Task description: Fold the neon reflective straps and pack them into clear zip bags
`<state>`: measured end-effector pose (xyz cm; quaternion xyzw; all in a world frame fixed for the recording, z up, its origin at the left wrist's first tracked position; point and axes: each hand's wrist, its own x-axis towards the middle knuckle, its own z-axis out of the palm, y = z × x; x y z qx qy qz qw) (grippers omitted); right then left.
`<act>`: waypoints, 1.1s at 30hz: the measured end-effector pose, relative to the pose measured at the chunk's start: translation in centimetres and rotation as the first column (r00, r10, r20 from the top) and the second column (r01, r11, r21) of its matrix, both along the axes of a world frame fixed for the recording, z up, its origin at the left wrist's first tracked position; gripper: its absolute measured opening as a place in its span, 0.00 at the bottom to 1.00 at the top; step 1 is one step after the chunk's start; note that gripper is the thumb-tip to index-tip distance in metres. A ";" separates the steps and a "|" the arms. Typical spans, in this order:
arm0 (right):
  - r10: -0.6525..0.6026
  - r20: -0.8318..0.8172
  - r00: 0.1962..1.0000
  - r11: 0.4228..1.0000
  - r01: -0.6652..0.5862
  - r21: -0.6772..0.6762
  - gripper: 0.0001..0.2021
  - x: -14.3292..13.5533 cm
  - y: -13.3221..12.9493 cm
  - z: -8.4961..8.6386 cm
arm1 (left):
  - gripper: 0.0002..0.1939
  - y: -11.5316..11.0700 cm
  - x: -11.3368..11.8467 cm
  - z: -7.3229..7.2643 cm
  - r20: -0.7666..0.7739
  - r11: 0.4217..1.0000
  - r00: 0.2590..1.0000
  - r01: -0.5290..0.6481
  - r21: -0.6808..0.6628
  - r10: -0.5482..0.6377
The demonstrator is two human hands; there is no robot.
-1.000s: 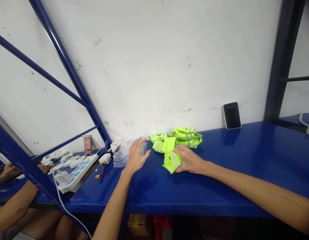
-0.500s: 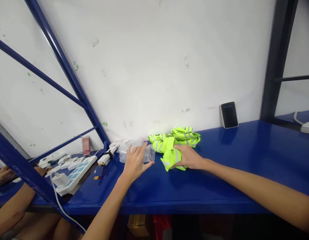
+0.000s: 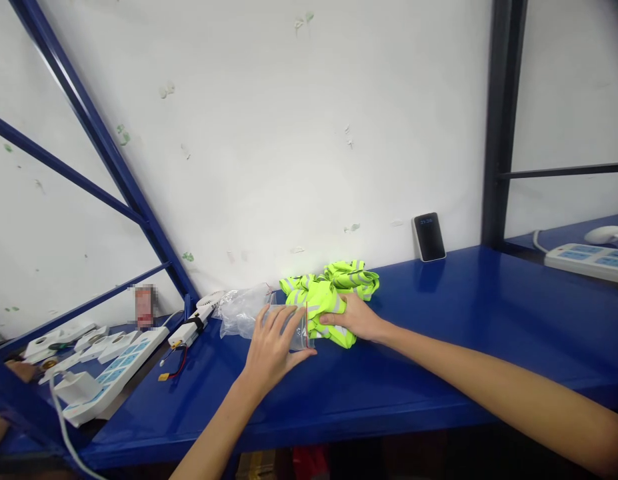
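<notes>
My left hand (image 3: 271, 347) grips a clear zip bag (image 3: 299, 333) by its mouth, thumb below and fingers above. The bag's red-lined opening lies against a bundled yellow-green reflective strap or vest (image 3: 319, 303). From the right, my right hand (image 3: 359, 319) clasps that bundle, thumb on top. More of the same yellow-green cloth (image 3: 356, 277) lies in folds behind, near the wall. Left of the held bag, crumpled clear plastic bags (image 3: 239, 310) rest on the blue shelf.
On the blue shelf (image 3: 439, 347), a white device with wires (image 3: 186, 333) lies left and a black-screened device (image 3: 429, 237) leans on the wall. Power strips (image 3: 116, 373) (image 3: 589, 260) sit at both sides. Part of another person's arm shows at far left.
My right hand has brought the bundle against the bag's mouth, and its thumb now shows on top. The bag's opening has moved toward the bundle. The camera view has turned right.
</notes>
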<state>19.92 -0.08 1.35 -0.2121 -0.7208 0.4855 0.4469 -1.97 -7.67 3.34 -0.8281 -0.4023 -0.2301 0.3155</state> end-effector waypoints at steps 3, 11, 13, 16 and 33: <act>0.032 -0.024 0.999 0.994 -0.034 -0.102 0.23 -0.2 -0.1 -0.4 | 0.39 0.4 0.4 0.0 -0.005 1.000 1.000 0.004 -0.012 -0.004; 0.002 0.265 0.964 0.977 -0.058 0.203 0.24 0.7 -0.9 0.1 | 0.42 0.6 1.1 -0.9 -0.002 0.994 1.000 0.007 -0.109 -0.007; -0.067 0.329 0.942 0.953 -0.038 0.301 0.22 0.9 -0.8 0.0 | 0.43 0.5 1.3 -1.2 0.010 0.982 0.999 -0.033 -0.186 0.035; -0.152 0.375 0.915 0.909 -0.019 0.416 0.22 0.9 -0.6 -0.5 | 0.45 0.6 1.6 -1.5 0.044 0.957 0.995 -0.074 -0.282 0.090; -0.223 0.376 0.899 0.897 0.038 0.440 0.16 0.8 -0.2 -0.1 | 0.45 1.0 2.8 -0.7 0.112 0.899 0.975 -0.131 -0.418 0.194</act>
